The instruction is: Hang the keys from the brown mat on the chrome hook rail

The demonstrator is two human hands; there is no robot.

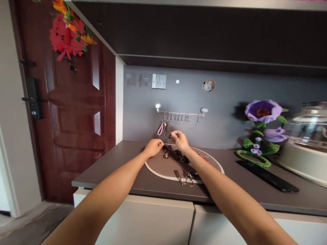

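Both my arms reach out over a dark countertop (109, 170). My right hand (180, 140) is raised with its fingers pinched on a small key bunch (169, 136). My left hand (153, 147) is closed just beside it, fingers curled near a dark key fob (167, 149). Below them lies an oval brown tray with a white rim (153, 172) holding several keys and keyrings (187, 177). On the wall above, a metal hook rail (180, 114) carries a pink strap with keys (160, 129).
A wooden door (71, 112) with a red ornament stands at the left. At the right are a purple fabric flower (263, 112), a dark remote-like slab (268, 175) and a domed appliance (306, 143). White cabinet fronts (153, 221) sit under the counter.
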